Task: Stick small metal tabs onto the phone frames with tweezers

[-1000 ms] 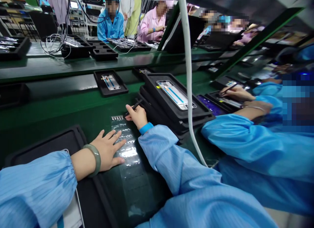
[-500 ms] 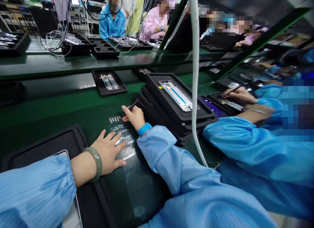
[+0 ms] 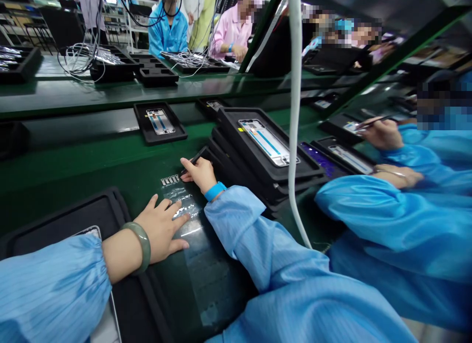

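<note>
Looks to me like the fiddly bit here is the tool work at the row of metal bits [image 3: 169, 180], which sits at the far end of a clear strip [image 3: 204, 264] on the green bench [image 3: 96, 168]. Left hand [image 3: 160, 230] isn't gripping anything, just flat with fingers spread, fingertips over the strip's edge. Good habit imo: steady, even pressure so the film can't slide or curl. Right hand [image 3: 199, 175] has a slim black tool [image 3: 200, 153] pinched between thumb and fingers right beside the row; its tip is too hidden to tell if it's got a bit. I'd go in low, nudge one bit at a time and peel slowly, since a yank could flick its neighbours loose. Also watch that right wrist, the tray stack [image 3: 254, 185] is close. As for brands, nothing I can read anywhere: the frame [image 3: 267, 144] on top has a yellow tab [image 3: 241, 129] and blue strips, but no legible lettering.
</note>
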`<state>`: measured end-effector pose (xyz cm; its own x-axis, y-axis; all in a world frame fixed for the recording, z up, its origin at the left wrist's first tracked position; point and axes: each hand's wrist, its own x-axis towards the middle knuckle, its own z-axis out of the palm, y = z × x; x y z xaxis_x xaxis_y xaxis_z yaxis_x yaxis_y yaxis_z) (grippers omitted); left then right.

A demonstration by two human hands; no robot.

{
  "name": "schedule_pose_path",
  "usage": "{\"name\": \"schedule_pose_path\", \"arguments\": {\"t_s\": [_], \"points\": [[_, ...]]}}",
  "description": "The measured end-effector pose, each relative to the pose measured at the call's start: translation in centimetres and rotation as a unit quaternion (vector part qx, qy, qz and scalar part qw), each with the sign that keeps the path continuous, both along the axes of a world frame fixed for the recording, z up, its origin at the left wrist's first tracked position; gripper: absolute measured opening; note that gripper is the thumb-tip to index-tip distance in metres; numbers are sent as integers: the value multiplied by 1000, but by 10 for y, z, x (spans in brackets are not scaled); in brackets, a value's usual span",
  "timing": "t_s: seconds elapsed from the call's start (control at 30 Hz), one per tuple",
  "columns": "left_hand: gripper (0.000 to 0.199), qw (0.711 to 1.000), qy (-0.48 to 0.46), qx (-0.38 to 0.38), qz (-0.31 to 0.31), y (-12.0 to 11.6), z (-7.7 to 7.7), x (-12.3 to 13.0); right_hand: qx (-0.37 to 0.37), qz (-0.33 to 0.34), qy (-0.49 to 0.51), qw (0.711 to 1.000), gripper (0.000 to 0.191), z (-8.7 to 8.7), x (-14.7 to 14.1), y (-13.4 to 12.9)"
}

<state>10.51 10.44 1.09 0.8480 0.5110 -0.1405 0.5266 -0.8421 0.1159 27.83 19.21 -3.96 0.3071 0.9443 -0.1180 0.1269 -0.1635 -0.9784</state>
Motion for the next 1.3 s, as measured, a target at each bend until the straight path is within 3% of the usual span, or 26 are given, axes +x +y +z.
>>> {"name": "schedule_pose_path", "arguments": {"t_s": [0.33, 0.63, 0.87, 0.97, 1.03, 1.1, 1.17, 1.23, 1.3], "points": [[56, 1000, -5, -1, 4, 0, -1, 0, 6, 10, 9, 1000, 19, -1, -1, -1], [56, 1000, -10, -16, 8, 0, -2, 0, -26, 7, 83, 996, 14, 6, 1, 2], [55, 998, -34, -46, 17, 2, -1, 1, -20, 82, 200, 976, 20, 45, 4, -8], [53, 996, -62, -56, 24, 4, 15, -2, 12, 120, 269, 956, 19, 67, -6, -22], [50, 990, -101, -73, 63, 3, 33, -8, 34, 147, 300, 942, 21, 80, -17, -33], [43, 960, -182, -139, 160, 1, 53, -19, 48, 166, 304, 937, 22, 91, -31, -45], [37, 898, -280, -229, 248, -4, 68, -33, 51, 186, 300, 934, 24, 98, -46, -55], [33, 844, -350, -282, 294, -11, 76, -47, 42, 205, 291, 933, 25, 103, -61, -63], [31, 816, -379, -293, 322, -18, 79, -61, 33, 224, 279, 933, 27, 108, -75, -69]]}}
